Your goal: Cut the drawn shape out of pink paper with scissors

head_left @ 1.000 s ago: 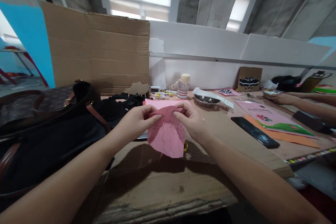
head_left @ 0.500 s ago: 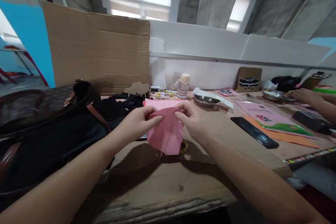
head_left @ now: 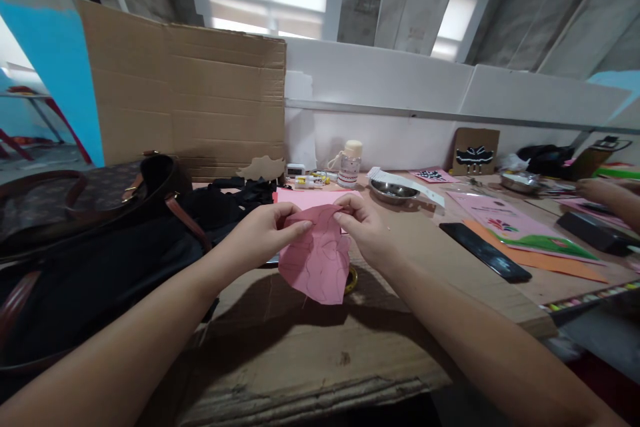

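Grey concrete walls [head_left: 425,0] and a long white partition panel [head_left: 380,73] form the background. Below them extends a light-brown work surface [head_left: 300,360] with a frayed front edge. An upright, creased brown cardboard panel [head_left: 225,87] stands at left rear; a black bag with brown straps [head_left: 100,307] occupies the left side. Centrally, above the work surface, is a thin pink paper piece with dark curved outlines [head_left: 313,270]. Left hand [head_left: 273,230]: thumb and fingers pinch its upper left edge. Right hand [head_left: 363,223]: thumb and fingers pinch its upper right edge. Beyond the right hand sits a shallow round metal bowl [head_left: 393,193]; a flat black phone [head_left: 483,250] lies farther right. Smallest item: a yellow ring-shaped roll [head_left: 354,279], partly hidden behind the paper piece.
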`<state>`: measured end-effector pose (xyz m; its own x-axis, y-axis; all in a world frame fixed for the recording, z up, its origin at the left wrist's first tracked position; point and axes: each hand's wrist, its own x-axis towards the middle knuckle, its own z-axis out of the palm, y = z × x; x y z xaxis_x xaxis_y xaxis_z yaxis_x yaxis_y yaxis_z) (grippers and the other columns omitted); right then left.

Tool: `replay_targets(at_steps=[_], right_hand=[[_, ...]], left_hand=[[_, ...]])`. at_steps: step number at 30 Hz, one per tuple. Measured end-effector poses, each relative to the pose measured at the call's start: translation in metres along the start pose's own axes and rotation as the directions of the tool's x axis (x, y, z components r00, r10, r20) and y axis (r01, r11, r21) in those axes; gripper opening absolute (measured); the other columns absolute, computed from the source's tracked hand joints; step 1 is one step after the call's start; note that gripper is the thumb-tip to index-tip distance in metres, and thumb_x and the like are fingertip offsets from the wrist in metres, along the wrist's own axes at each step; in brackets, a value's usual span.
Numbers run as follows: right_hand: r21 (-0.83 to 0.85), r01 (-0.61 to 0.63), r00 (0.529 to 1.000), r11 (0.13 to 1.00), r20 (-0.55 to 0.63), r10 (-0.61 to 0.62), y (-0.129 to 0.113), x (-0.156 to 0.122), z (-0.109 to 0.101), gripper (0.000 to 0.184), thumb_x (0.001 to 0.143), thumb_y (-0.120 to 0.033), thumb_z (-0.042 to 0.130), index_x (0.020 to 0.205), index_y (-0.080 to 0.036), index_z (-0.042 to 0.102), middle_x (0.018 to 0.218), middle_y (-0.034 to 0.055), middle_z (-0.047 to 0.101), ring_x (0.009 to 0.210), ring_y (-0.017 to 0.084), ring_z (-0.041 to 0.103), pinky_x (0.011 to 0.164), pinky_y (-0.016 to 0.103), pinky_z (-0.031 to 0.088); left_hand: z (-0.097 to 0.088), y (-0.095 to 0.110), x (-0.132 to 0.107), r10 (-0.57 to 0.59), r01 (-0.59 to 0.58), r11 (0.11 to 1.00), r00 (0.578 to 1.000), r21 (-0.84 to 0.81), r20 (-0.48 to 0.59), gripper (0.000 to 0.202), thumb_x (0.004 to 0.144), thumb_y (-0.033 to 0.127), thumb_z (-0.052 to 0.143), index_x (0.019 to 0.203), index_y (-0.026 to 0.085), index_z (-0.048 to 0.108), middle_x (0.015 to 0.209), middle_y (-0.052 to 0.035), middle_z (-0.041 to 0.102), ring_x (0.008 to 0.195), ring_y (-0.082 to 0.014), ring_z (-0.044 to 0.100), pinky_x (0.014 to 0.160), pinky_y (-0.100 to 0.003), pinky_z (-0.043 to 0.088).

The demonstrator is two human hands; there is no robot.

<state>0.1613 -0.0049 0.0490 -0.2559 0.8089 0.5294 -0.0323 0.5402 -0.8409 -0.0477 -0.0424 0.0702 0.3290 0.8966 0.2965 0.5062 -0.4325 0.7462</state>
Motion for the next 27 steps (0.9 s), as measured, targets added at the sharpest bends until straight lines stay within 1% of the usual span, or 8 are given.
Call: replay_targets(at_steps=[5,8,11,16,21,27], right_hand=[[0.030,-0.009,0.999,1.000,-0.054,0.010,-0.0018,-0.0004,0.0005,0.005,0.074,-0.025,0.059,0.077,-0.021,0.056,0.070,-0.0040,0.051,0.064,0.012,0.046,0.058,0.025,0.040],[0.060,-0.018,0.999,0.998,-0.034,0.020,-0.0049,-0.0005,0.0000,0.006,0.076,-0.027,0.059,0.076,-0.022,0.056,0.068,-0.0041,0.051,0.062,0.013,0.047,0.057,0.026,0.041],[0.063,-0.037,0.999,0.997,-0.012,0.038,-0.0079,-0.0007,-0.0005,0.008,0.076,-0.028,0.060,0.079,-0.021,0.058,0.072,-0.0023,0.055,0.066,0.013,0.050,0.059,0.027,0.043],[0.025,-0.023,1.000,0.999,0.001,0.023,-0.0071,-0.0011,-0.0007,0.009,0.077,-0.029,0.061,0.078,-0.020,0.059,0.073,-0.0018,0.056,0.066,0.014,0.050,0.061,0.028,0.043],[0.001,-0.018,1.000,1.000,0.022,0.018,-0.0056,-0.0014,-0.0007,0.012,0.080,-0.032,0.063,0.081,-0.020,0.058,0.074,-0.0014,0.056,0.067,0.014,0.051,0.061,0.028,0.042],[-0.025,-0.031,0.999,0.999,0.031,0.031,-0.0078,-0.0017,-0.0008,0.012,0.080,-0.031,0.064,0.082,-0.020,0.058,0.075,-0.0016,0.056,0.068,0.014,0.050,0.061,0.027,0.042]], left_hand=[[-0.0015,0.0022,-0.0006,-0.013,0.012,0.999,1.000,-0.037,-0.005,0.036,0.086,0.053,0.061,0.080,0.017,0.065,0.071,-0.0010,0.061,0.066,-0.0171,0.055,0.061,-0.027,0.043],[-0.0022,0.0016,-0.0005,-0.010,0.008,0.998,1.000,-0.056,-0.026,0.034,0.084,0.051,0.063,0.079,0.018,0.066,0.069,-0.0010,0.061,0.064,-0.0173,0.056,0.060,-0.028,0.044],[-0.0027,-0.0006,0.0003,-0.017,0.014,0.995,0.999,-0.096,-0.028,0.034,0.084,0.052,0.064,0.081,0.018,0.067,0.071,-0.0018,0.062,0.066,-0.0180,0.057,0.061,-0.028,0.045],[-0.0039,-0.0038,0.0021,-0.061,0.062,0.985,0.998,-0.160,0.012,0.038,0.083,0.055,0.064,0.086,0.017,0.068,0.078,-0.0038,0.066,0.072,-0.0198,0.061,0.064,-0.029,0.047],[-0.0046,-0.0060,0.0032,-0.071,0.080,0.976,0.996,-0.202,0.051,0.041,0.084,0.056,0.064,0.090,0.016,0.068,0.086,-0.0049,0.067,0.080,-0.0210,0.062,0.072,-0.031,0.047],[-0.0049,-0.0062,0.0030,-0.073,0.086,0.971,0.995,-0.222,0.066,0.039,0.085,0.054,0.064,0.091,0.016,0.067,0.086,-0.0036,0.066,0.080,-0.0196,0.061,0.072,-0.030,0.044]])
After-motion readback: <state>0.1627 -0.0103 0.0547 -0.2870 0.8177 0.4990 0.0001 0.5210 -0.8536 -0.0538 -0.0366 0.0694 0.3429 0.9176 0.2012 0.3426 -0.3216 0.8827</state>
